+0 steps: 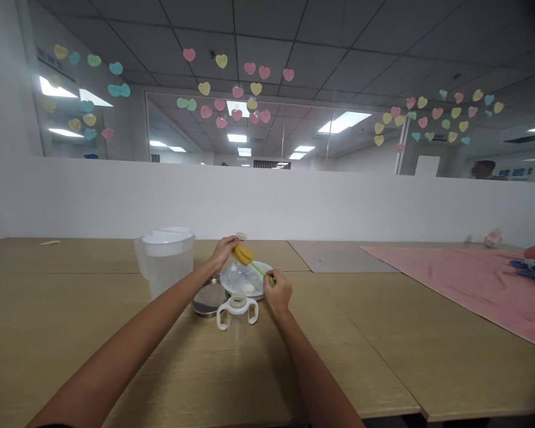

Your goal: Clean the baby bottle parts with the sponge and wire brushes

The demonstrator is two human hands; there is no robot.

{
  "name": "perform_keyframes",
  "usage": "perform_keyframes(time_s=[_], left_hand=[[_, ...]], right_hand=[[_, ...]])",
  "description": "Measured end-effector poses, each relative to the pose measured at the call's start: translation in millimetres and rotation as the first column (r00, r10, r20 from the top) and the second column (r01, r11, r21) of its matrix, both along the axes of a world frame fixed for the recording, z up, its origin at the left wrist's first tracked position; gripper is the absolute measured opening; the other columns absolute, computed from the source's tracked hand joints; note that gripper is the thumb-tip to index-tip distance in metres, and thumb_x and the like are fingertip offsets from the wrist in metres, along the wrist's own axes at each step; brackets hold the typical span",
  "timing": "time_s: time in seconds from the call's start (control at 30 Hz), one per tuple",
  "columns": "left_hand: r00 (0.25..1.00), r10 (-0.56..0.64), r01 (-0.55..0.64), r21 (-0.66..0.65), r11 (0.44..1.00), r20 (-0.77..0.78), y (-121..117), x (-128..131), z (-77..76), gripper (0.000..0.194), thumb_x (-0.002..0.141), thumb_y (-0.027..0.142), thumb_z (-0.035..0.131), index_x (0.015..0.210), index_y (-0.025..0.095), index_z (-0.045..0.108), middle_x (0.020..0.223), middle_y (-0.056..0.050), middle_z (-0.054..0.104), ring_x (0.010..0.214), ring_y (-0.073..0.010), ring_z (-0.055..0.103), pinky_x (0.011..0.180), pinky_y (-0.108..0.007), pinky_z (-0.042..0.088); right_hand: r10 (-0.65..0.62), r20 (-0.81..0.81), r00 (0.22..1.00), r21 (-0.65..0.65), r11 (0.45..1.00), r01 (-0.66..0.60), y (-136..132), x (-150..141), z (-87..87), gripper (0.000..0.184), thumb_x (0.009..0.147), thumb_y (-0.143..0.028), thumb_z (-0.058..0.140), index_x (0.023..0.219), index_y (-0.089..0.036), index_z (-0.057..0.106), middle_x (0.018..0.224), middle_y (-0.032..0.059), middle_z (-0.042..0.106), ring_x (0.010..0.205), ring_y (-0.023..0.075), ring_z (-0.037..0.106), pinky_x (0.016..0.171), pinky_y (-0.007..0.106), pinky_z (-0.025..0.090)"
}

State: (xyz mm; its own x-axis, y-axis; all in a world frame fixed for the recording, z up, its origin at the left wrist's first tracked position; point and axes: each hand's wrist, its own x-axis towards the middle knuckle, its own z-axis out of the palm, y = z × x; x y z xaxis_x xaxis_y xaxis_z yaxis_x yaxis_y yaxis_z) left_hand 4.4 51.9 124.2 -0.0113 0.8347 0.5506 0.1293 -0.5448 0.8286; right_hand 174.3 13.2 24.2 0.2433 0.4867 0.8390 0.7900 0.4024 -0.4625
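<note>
Head-worn view, angled down; left hand, right hand

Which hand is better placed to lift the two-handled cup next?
Probably the right hand, close beside the clear white-handled plastic cup, though gripping a green brush handle; the left hand sits farther off, beside the round white plate.

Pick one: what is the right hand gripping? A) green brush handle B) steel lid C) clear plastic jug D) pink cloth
A: the right hand pinches the green handle of the yellow sponge bottle brush near the handle's end.
</note>
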Motion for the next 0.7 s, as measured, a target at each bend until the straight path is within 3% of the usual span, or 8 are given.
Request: perform_keyframes(time_s=[0.17,0.27,0.5,0.7], left_hand=[[1.0,0.023,-0.023,-0.011,1.0,0.001,-1.6,-10.4,-1.2,0.023,0.072,0.035,0.056,0.077,0.015,0.066,0.088,-0.006,0.069,0.089,-0.0185,0.06,0.083,-0.031,0.044],[0.997,0.077,-0.076,-0.047,0.996,0.006,1.4,-18.1,-4.1,0.027,0.071,0.037,0.055,0.077,0.013,0.065,0.078,-0.007,0.068,0.074,-0.0161,0.062,0.074,-0.029,0.048],[0.958,0.28,-0.285,-0.174,0.942,-0.053,6.6,-44.9,-21.7,0.023,0.067,0.03,0.056,0.079,0.011,0.062,0.069,-0.005,0.065,0.052,-0.0123,0.059,0.048,-0.023,0.046],[0.894,0.395,-0.434,-0.182,0.882,-0.213,2.4,-60.5,-50.3,0.016,0.067,0.027,0.056,0.074,0.015,0.063,0.061,-0.003,0.065,0.05,-0.0141,0.059,0.048,-0.023,0.043]], right_hand=[[-0.012,0.329,0.944,0.019,1.0,0.006,-2.5,-1.0,-4.2,0.015,0.074,-0.02,0.047,0.066,-0.019,0.06,0.069,-0.0001,0.058,0.055,0.0085,0.048,0.05,0.022,0.023],[-0.028,0.386,0.922,0.033,0.999,0.016,-2.8,-1.5,-4.9,0.016,0.075,-0.02,0.047,0.068,-0.019,0.061,0.068,0.0001,0.058,0.055,0.0079,0.047,0.05,0.022,0.022],[-0.144,0.236,0.961,-0.003,0.989,0.149,1.0,2.4,-5.5,0.016,0.076,-0.02,0.048,0.071,-0.019,0.063,0.071,0.0005,0.059,0.054,0.0083,0.046,0.05,0.023,0.019],[-0.221,0.058,0.974,-0.068,0.972,0.224,2.8,7.4,-3.0,0.018,0.079,-0.022,0.046,0.074,-0.018,0.063,0.074,0.0007,0.058,0.054,0.0076,0.042,0.05,0.023,0.016]])
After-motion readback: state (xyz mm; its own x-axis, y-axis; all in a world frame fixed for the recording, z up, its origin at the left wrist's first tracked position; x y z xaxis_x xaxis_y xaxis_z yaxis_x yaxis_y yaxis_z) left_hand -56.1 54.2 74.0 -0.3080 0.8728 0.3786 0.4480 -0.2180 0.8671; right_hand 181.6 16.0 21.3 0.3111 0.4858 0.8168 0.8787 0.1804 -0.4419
